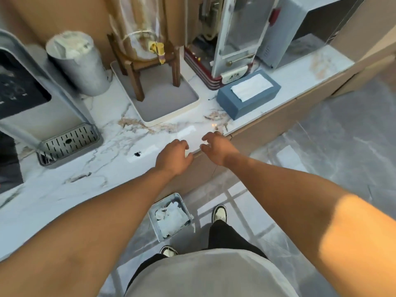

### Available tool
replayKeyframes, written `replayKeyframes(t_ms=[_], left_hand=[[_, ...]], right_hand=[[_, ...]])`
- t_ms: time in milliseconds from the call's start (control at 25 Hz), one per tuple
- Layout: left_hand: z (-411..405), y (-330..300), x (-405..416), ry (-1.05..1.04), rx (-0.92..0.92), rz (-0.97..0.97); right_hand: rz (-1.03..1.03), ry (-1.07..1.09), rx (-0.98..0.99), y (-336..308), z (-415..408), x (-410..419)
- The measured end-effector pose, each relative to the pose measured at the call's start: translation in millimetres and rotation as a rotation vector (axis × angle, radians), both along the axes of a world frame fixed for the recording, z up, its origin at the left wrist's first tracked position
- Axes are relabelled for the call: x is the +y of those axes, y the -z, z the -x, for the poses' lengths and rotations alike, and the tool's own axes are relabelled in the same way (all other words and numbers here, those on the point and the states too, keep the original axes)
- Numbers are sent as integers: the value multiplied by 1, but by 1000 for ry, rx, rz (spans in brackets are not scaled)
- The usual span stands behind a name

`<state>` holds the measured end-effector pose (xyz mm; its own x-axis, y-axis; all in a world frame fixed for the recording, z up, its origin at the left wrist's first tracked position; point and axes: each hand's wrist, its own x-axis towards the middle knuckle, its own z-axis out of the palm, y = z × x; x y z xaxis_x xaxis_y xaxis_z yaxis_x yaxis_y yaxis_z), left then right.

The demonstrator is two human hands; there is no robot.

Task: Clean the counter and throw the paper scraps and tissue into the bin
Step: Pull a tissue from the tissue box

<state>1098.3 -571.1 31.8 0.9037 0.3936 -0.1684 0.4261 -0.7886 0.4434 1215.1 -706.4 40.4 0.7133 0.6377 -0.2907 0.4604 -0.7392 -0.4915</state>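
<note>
Looking down, I see the marble counter (64, 189) filling the left and upper part of my view, with grey floor tiles (321, 146) to the right and below. On the counter sit a grey tray (162, 103) holding a wooden stand, and a blue tissue box (248, 93) just right of the tray. Down on the floor, close against the counter front, stands the bin (169, 217), already holding crumpled white tissue. Both hands are at the counter's front edge, near each other but apart. My left hand (173, 157) has its fingers curled downward over the edge, and I cannot tell whether it grips anything. My right hand (216, 148) is spread loosely, fingers bent, empty as far as I can see. Between and just beyond them lies a pale paper scrap (186, 132), and another paper strip (143, 154) bearing a small black smudge lies on the counter left of the left hand.
</note>
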Motion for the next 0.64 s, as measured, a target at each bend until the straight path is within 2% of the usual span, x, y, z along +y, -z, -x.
replayKeyframes(t_ms=[360, 640], left_hand=[[-194, -51, -31, 74, -78, -92], [-291, -48, -59, 81, -37, -100]], right_hand=[[-47, 47, -191, -53, -190, -46], [26, 85, -194, -42, -302, -78]])
